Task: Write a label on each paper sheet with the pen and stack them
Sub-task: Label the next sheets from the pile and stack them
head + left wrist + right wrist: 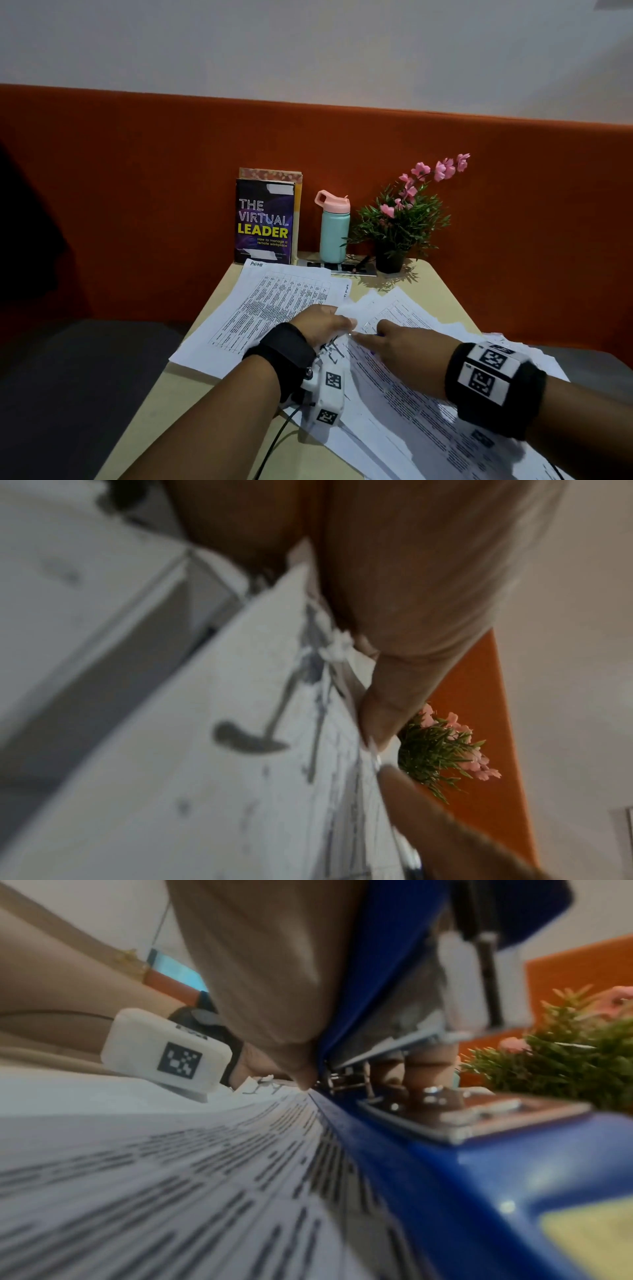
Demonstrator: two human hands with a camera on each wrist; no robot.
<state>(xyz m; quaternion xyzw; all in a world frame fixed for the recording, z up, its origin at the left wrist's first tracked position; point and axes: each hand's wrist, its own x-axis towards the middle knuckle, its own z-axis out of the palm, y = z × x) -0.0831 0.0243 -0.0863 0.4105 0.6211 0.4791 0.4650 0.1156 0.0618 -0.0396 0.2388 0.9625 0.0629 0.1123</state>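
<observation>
Printed paper sheets [404, 397] lie fanned across the right of the table, and another sheet [270, 305] with a handwritten word at its top lies to the left. My left hand [327, 323] pinches the raised corner [346, 313] of the right-hand sheets; the left wrist view shows its thumb [394, 642] pressed on that paper [240, 750]. My right hand [394, 342] grips a blue stapler [445, 1150] that rests on the sheets [171, 1177], its mouth apart and pointing at the held corner. No pen is plainly visible.
At the table's [178, 397] far edge stand a book [265, 222], a teal bottle with a pink lid [334, 229] and a potted pink-flowered plant [400, 222]. An orange partition [137, 188] rises behind them. A cable [274, 442] runs from my left wrist off the near edge.
</observation>
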